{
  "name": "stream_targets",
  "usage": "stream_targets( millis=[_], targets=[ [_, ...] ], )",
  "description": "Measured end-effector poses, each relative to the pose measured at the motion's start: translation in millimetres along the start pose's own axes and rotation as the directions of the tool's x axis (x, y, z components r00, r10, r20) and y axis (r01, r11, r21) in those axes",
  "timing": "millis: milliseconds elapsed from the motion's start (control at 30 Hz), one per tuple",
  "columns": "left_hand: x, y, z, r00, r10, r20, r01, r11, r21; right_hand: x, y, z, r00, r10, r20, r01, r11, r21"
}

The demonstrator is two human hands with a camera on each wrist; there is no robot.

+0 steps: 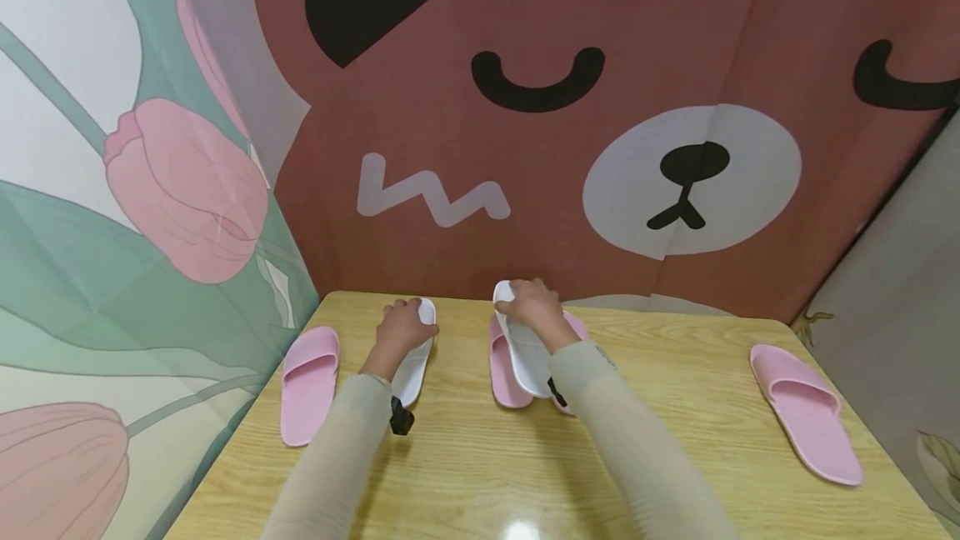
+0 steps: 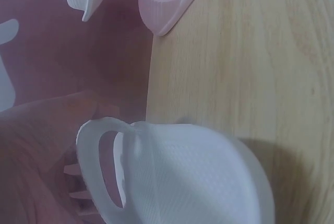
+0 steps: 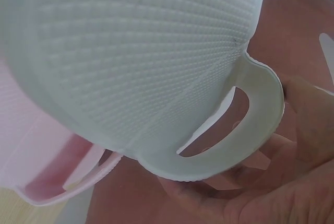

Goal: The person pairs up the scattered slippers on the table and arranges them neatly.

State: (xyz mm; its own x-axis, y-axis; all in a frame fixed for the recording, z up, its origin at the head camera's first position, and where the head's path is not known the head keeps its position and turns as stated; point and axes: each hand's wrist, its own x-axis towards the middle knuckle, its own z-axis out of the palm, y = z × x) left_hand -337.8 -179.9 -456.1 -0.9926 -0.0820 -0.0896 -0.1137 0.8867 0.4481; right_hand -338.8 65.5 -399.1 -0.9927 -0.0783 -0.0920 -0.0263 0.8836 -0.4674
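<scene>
Left hand (image 1: 402, 330) grips ribbed white slide (image 1: 411, 373); right hand (image 1: 534, 307) holds dimple-textured white slipper (image 1: 527, 359), open-toed pink slippers (image 1: 510, 390) just under it.

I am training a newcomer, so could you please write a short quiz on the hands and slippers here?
1. What colour is the slipper held by the left hand?
2. True or false: the right hand holds a pink slipper.
3. The rightmost slipper on the table is (a) white, (b) pink or (c) green?

Key: 1. White. 2. False: it holds a white slipper. 3. (b).
</scene>
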Motion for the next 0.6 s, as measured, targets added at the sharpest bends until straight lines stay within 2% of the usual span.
stream_targets(
  millis=[600],
  targets=[
    [0.5, -5.7, -4.2, 1.0, 0.006, -0.005, -0.006, 1.0, 0.015, -1.5, -22.4, 10.7, 0.999, 0.0, 0.032, 0.0, 1.0, -0.006]
  ],
)
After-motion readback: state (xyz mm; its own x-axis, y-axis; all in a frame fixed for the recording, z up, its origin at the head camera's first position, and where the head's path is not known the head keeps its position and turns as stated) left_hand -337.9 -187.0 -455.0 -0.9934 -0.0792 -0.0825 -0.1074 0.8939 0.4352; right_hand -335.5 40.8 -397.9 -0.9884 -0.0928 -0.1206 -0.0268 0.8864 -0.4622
